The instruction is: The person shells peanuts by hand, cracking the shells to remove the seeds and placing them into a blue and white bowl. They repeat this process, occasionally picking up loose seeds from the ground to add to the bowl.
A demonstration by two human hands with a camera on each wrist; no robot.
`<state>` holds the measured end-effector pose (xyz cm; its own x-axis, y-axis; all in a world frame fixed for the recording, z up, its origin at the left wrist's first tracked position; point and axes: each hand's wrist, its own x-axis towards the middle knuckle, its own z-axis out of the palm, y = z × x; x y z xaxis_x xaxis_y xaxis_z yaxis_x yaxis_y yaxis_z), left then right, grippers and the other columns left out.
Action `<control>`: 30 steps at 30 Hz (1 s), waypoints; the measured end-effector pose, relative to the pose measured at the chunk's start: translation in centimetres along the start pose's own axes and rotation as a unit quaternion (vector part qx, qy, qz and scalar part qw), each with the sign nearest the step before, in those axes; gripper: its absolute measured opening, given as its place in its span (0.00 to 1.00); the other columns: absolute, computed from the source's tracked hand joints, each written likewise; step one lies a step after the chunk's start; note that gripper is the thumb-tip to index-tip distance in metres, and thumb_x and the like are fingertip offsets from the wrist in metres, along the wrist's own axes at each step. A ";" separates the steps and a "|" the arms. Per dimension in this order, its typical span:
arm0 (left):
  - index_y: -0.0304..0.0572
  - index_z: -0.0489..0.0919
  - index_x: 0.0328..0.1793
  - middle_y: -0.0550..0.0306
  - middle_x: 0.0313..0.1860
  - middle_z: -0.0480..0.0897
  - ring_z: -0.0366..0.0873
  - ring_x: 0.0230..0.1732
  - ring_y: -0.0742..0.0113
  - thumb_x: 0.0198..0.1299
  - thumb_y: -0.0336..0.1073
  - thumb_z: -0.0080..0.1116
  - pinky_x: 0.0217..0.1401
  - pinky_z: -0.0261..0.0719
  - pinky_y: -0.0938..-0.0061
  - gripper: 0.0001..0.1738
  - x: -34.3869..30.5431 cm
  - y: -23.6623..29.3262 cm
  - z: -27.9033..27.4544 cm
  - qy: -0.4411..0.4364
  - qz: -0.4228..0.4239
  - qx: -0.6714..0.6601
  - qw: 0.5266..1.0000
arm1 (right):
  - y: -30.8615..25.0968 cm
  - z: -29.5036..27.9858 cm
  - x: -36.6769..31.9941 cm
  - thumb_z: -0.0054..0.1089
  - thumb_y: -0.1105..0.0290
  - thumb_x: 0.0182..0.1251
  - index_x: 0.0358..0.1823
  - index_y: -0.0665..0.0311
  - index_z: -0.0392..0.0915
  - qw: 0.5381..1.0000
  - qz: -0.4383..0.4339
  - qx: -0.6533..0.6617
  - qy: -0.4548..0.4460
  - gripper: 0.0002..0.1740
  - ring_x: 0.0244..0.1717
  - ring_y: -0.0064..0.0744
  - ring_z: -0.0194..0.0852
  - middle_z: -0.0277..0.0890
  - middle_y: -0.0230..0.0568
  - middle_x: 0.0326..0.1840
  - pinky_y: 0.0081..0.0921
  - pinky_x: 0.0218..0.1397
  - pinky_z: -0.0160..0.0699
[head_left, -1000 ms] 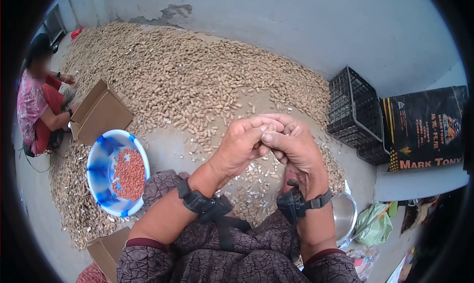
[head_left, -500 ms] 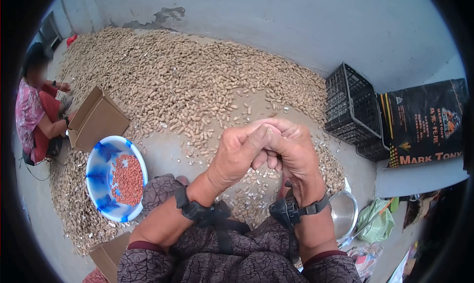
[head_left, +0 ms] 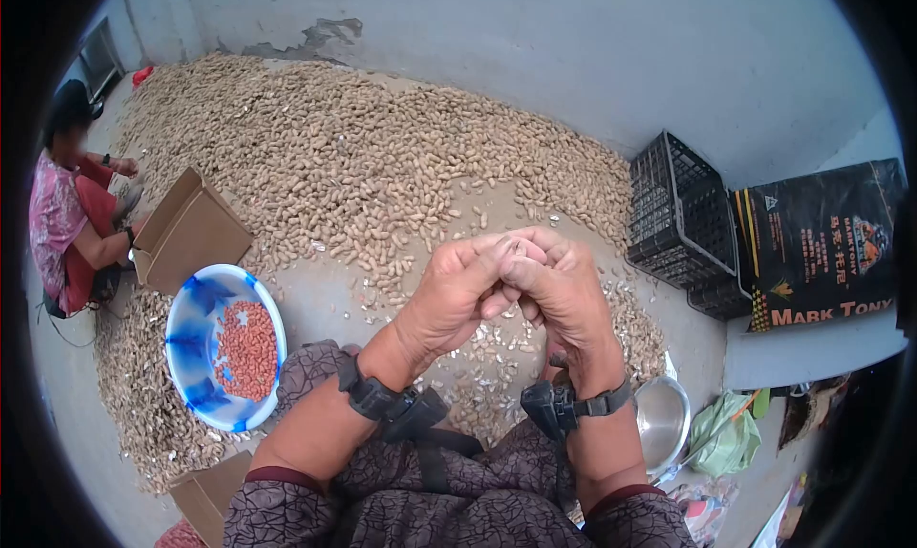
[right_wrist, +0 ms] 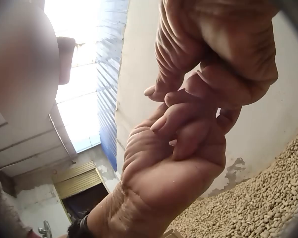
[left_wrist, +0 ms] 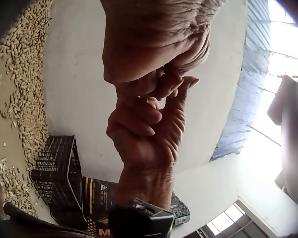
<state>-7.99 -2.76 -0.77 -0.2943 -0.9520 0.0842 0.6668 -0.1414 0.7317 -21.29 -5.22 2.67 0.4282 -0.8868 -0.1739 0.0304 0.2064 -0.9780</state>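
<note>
Fingers point(head_left: 527, 274) in slightly new position, still together

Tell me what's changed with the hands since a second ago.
The left hand and right hand stay together, thumbs shifted slightly where they meet; I can't tell which way, or whether anything was gripped or released. The basin and black crates stayed put.

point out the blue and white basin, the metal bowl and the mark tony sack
blue and white basin point(head_left: 189, 309): head view, inner wall, left side
metal bowl point(head_left: 661, 416): head view, shiny inside
mark tony sack point(head_left: 800, 247): head view, dark printed face
</note>
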 end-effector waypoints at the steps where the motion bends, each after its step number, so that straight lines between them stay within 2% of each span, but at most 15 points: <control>1: 0.30 0.74 0.44 0.63 0.23 0.72 0.63 0.18 0.82 0.65 0.41 0.41 0.21 0.63 0.87 0.19 0.0 -0.2 -0.2 0.004 0.013 0.029 0.999 | -0.1 0.0 0.0 0.59 0.68 0.56 0.37 0.71 0.74 1.000 -0.004 -0.022 0.013 0.13 0.16 0.13 0.67 0.73 0.33 0.20 0.07 0.14 0.57; 3: 0.32 0.74 0.43 0.64 0.23 0.72 0.62 0.18 0.83 0.65 0.40 0.41 0.21 0.63 0.87 0.17 -0.1 -0.3 -0.1 0.010 0.028 0.059 0.998 | -0.3 0.2 0.0 0.59 0.68 0.56 0.36 0.71 0.74 0.999 -0.009 -0.043 0.024 0.12 0.17 0.13 0.67 0.73 0.33 0.20 0.08 0.15 0.59; 5: 0.34 0.75 0.42 0.66 0.21 0.70 0.62 0.19 0.83 0.64 0.37 0.40 0.21 0.63 0.87 0.14 -0.5 -0.3 0.4 0.071 0.045 0.130 0.988 | -0.6 0.4 0.1 0.58 0.68 0.57 0.33 0.70 0.74 0.998 -0.051 -0.025 0.030 0.11 0.17 0.13 0.65 0.74 0.34 0.20 0.09 0.19 0.62; 6: 0.34 0.75 0.42 0.66 0.21 0.70 0.62 0.19 0.83 0.64 0.37 0.40 0.21 0.63 0.87 0.14 -0.5 -0.4 0.5 0.072 0.046 0.130 0.988 | -0.6 0.5 0.1 0.58 0.68 0.57 0.33 0.70 0.74 0.998 -0.051 -0.025 0.029 0.11 0.17 0.13 0.65 0.74 0.34 0.20 0.09 0.19 0.62; 9: 0.34 0.75 0.36 0.65 0.19 0.69 0.63 0.19 0.81 0.63 0.34 0.40 0.21 0.63 0.84 0.13 -0.4 -0.5 0.4 0.105 0.093 0.208 0.968 | -0.5 0.5 0.3 0.57 0.67 0.59 0.31 0.70 0.74 0.998 -0.054 0.011 0.013 0.11 0.17 0.14 0.64 0.74 0.35 0.20 0.09 0.22 0.62; 11: 0.33 0.74 0.31 0.63 0.16 0.68 0.64 0.19 0.78 0.62 0.32 0.40 0.21 0.64 0.81 0.13 -0.3 -0.5 0.3 0.131 0.143 0.307 0.932 | -0.5 0.5 0.4 0.56 0.65 0.59 0.29 0.69 0.73 0.999 -0.038 -0.001 -0.003 0.12 0.15 0.13 0.61 0.74 0.36 0.19 0.08 0.17 0.57; 12: 0.33 0.74 0.31 0.63 0.16 0.68 0.64 0.19 0.78 0.62 0.32 0.40 0.21 0.64 0.81 0.13 -0.4 -0.5 0.3 0.132 0.143 0.307 0.932 | -0.4 0.5 0.5 0.56 0.65 0.59 0.29 0.69 0.73 0.999 -0.038 0.000 -0.003 0.12 0.15 0.13 0.61 0.74 0.36 0.19 0.08 0.17 0.57; 14: 0.34 0.75 0.37 0.68 0.17 0.66 0.60 0.18 0.83 0.64 0.33 0.37 0.19 0.58 0.85 0.14 -0.4 -0.5 0.3 0.132 0.191 0.374 0.898 | 0.0 0.2 0.7 0.55 0.63 0.59 0.29 0.68 0.74 0.999 0.004 0.046 -0.026 0.13 0.12 0.11 0.56 0.73 0.36 0.18 0.08 0.13 0.49; 17: 0.35 0.73 0.31 0.67 0.16 0.66 0.59 0.18 0.82 0.63 0.32 0.36 0.19 0.58 0.84 0.14 -0.2 -1.3 0.3 0.158 0.188 0.336 0.909 | 0.3 0.3 0.9 0.54 0.63 0.59 0.28 0.67 0.74 0.999 -0.003 0.038 -0.013 0.13 0.10 0.09 0.53 0.73 0.36 0.18 0.08 0.10 0.45; 20: 0.36 0.71 0.27 0.67 0.16 0.66 0.59 0.18 0.82 0.63 0.31 0.36 0.19 0.58 0.83 0.14 -0.1 -1.7 0.1 0.171 0.194 0.350 0.900 | 0.5 0.3 0.9 0.53 0.65 0.59 0.28 0.66 0.73 0.999 0.002 0.040 -0.002 0.11 0.10 0.09 0.53 0.73 0.35 0.17 0.08 0.10 0.45; 27: 0.36 0.71 0.27 0.67 0.16 0.66 0.58 0.17 0.82 0.63 0.32 0.36 0.18 0.57 0.83 0.15 0.0 -2.2 0.3 0.189 0.225 0.360 0.885 | 0.9 0.7 0.8 0.53 0.68 0.56 0.29 0.67 0.73 0.999 0.007 0.037 0.033 0.08 0.10 0.09 0.53 0.70 0.32 0.17 0.08 0.10 0.47; 30: 0.37 0.71 0.28 0.68 0.16 0.66 0.58 0.17 0.83 0.64 0.33 0.36 0.17 0.56 0.84 0.15 -0.1 -2.1 0.5 0.218 0.176 0.319 0.905 | 1.0 0.9 0.7 0.52 0.71 0.55 0.29 0.68 0.73 0.999 0.011 0.039 0.033 0.07 0.11 0.09 0.53 0.69 0.31 0.17 0.09 0.10 0.47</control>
<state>-9.69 -2.26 -1.96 0.2516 -0.9437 0.2147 0.0946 0.2447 0.9650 -20.16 -5.24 1.62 0.3688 -0.9067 -0.2044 0.0939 0.2552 -0.9623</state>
